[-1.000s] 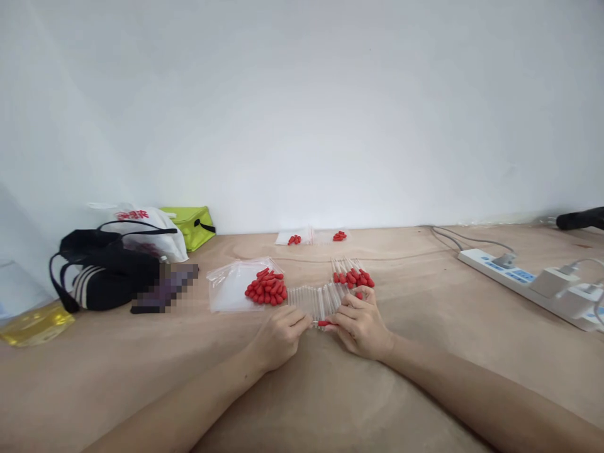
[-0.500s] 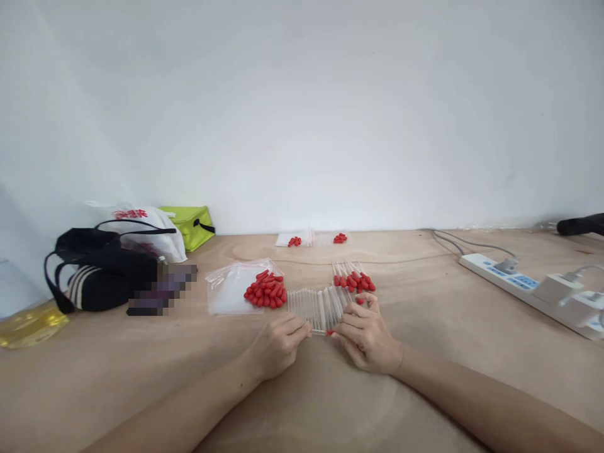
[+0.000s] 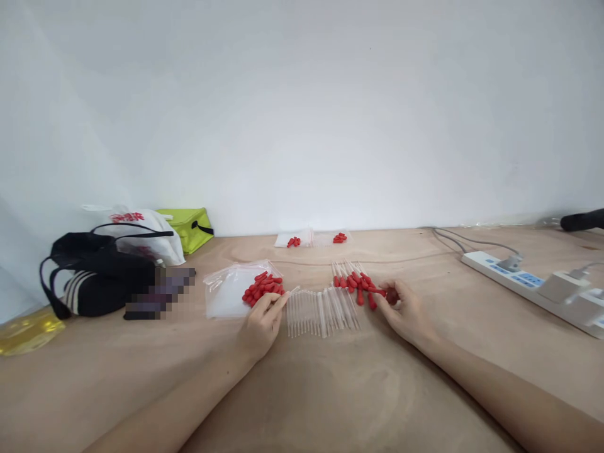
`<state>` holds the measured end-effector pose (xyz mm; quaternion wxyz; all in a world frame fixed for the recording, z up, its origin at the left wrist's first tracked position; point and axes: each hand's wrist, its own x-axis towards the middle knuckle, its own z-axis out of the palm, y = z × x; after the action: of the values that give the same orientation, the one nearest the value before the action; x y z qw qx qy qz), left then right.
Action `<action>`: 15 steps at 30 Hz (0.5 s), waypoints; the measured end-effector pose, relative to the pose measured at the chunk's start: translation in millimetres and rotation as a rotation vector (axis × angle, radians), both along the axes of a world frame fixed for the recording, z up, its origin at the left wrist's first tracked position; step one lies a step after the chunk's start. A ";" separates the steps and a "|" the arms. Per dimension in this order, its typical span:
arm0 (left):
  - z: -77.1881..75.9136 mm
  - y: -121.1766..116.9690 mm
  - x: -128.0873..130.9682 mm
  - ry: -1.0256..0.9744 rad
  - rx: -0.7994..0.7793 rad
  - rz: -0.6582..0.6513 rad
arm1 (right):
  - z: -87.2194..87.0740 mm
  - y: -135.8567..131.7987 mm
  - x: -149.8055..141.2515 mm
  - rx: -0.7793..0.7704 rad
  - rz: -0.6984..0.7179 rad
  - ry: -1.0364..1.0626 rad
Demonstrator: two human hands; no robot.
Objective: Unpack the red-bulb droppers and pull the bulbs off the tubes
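Observation:
My left hand (image 3: 264, 318) is closed in a pinch at the left end of a row of clear glass dropper tubes (image 3: 321, 314); a thin clear glass tube (image 3: 293, 291) shows at its fingertips. My right hand (image 3: 403, 311) is closed on the red rubber bulb (image 3: 377, 291) of a dropper, beside a group of droppers with red bulbs (image 3: 353, 281) whose glass stems point away. Part of the held dropper is hidden. Behind my left fingers lies a pile of loose red bulbs (image 3: 262, 288), next to clear zip bags (image 3: 226, 292).
Two bags with red bulbs (image 3: 293, 241) lie by the wall. On the left are a black bag (image 3: 104, 277), a white plastic bag (image 3: 155, 233), a lime-green bag (image 3: 186, 226) and a yellow-liquid container (image 3: 28, 330). A power strip (image 3: 503, 270) with plugs stands on the right.
My hands have parted from the near side of the tubes. The left has moved up and left to the row's end; the right has moved right and up to the red-bulbed droppers.

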<state>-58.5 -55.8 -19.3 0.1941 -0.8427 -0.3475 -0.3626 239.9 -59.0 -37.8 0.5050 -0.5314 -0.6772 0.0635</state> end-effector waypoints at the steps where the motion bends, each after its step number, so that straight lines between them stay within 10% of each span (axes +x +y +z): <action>1: -0.1 1.6 0.4 -0.008 0.014 -0.003 | 0.3 -0.8 1.0 -0.004 -0.016 -0.025; 15: 2.7 0.7 10.7 -0.016 -0.159 -0.203 | 6.0 0.7 -7.4 -0.023 -0.084 -0.313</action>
<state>-47.8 -55.1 -16.6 0.0861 -0.8834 -0.2896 -0.3581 232.6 -58.3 -31.8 0.3894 -0.5684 -0.7240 -0.0335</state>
